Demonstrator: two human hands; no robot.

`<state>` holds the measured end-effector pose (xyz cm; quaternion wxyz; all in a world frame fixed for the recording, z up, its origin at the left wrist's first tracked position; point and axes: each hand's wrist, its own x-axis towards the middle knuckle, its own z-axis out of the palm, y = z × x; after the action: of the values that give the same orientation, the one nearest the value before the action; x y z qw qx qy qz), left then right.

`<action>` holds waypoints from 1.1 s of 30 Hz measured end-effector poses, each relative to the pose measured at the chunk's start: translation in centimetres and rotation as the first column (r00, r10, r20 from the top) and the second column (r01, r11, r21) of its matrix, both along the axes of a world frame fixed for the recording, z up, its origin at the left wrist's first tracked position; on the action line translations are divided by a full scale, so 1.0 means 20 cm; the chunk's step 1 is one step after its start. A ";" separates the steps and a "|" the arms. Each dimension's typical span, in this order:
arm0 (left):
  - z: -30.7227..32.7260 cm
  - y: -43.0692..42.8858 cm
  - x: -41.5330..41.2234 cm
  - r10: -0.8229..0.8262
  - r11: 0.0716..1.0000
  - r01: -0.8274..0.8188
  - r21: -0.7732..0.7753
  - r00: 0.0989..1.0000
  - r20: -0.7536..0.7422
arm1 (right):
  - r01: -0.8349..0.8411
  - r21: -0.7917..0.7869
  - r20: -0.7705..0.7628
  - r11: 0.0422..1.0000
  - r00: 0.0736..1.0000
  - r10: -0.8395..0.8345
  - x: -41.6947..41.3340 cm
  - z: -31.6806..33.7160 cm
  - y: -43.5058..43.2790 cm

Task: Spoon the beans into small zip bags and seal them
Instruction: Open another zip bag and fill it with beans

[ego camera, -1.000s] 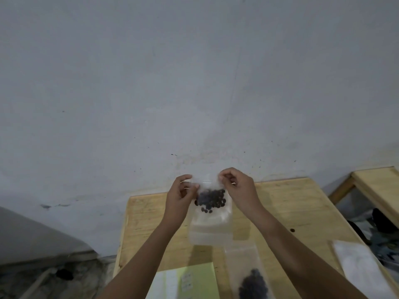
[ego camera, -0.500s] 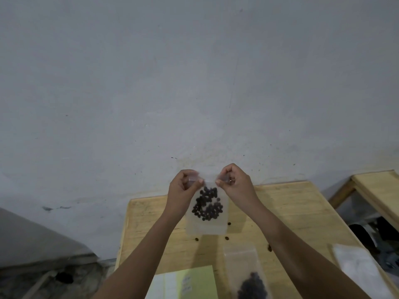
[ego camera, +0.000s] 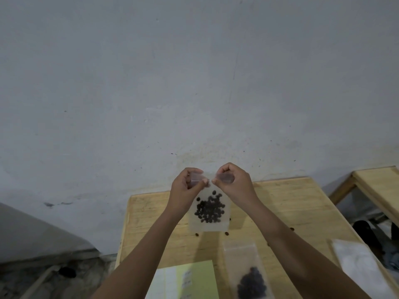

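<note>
Nothing here can be read. The pale green sheet (ego camera: pixel 199 281), lying at the near edge of the wooden table (ego camera: pixel 291 201), carries a few small dark printed marks down its middle, too small and blurred to tell letters from numbers.

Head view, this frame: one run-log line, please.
step: sealing | left hand: pinches zip bag top | right hand: pinches top | beans: inside bag | second filled bag: on table
</note>
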<state>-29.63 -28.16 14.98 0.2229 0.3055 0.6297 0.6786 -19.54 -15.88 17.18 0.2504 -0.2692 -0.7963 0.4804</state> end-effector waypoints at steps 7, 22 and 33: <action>0.02 0.01 -0.04 0.026 1.000 -0.026 -0.012 1.000 -0.014 | -0.029 -0.165 -0.033 0.986 0.999 0.024 0.03 0.00 0.04; -0.05 -0.01 0.13 -0.061 0.998 0.056 0.035 0.985 0.164 | 0.061 -0.357 -0.130 0.932 0.985 -0.114 0.24 -0.08 0.04; -0.25 0.01 0.41 -0.057 0.980 0.072 -0.184 0.995 0.084 | 0.245 -0.458 -0.031 0.854 0.956 -0.291 0.39 -0.25 0.15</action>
<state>-21.33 -28.05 9.93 0.2971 0.2766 0.6710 0.6205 -11.69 -12.82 12.25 0.2849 -0.4039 -0.6048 0.6245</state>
